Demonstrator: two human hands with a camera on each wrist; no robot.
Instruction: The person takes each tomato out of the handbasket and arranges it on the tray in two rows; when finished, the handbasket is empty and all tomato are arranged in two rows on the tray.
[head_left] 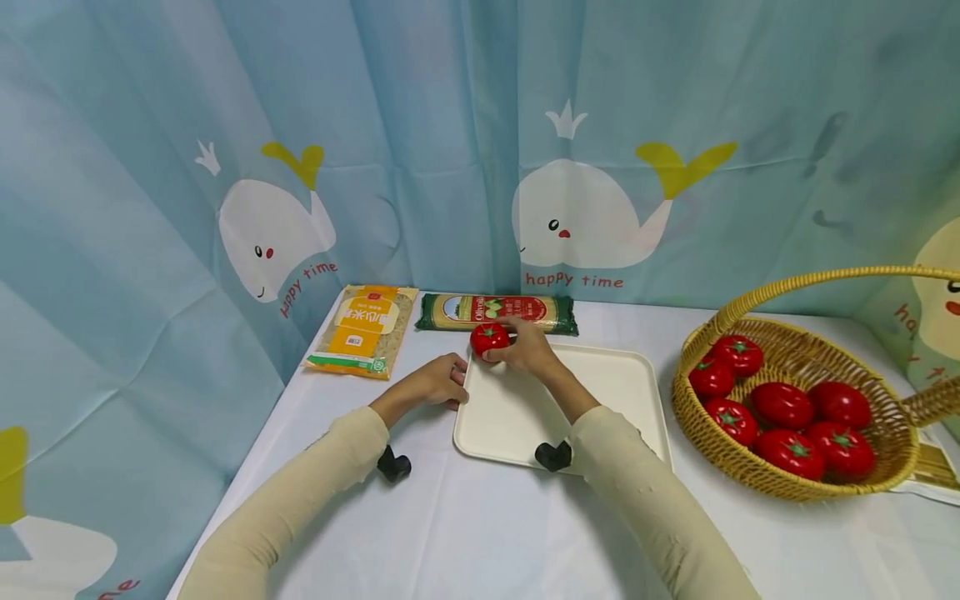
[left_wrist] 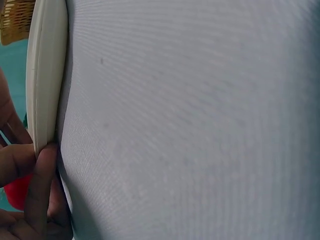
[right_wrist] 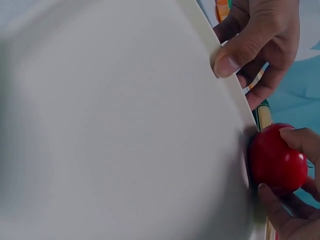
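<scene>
Tomato (head_left: 489, 342) at the far left corner of the tray (head_left: 517, 417), close against the rim; whether its underside bears on anything cannot be told. Likely trouble: round, glossy skin could roll if the fingers part unevenly, and the low rim might not stop it tipping out toward the green-ended packet (head_left: 497, 313) just behind. A tug from the left hand (head_left: 438, 380) could also slide or tilt the tray. Right hand (head_left: 529, 347): thumb and fingers apart only by the fruit's width, clamped on the tomato. Left hand: thumb over the rim, pinching the tray's left edge.
</scene>
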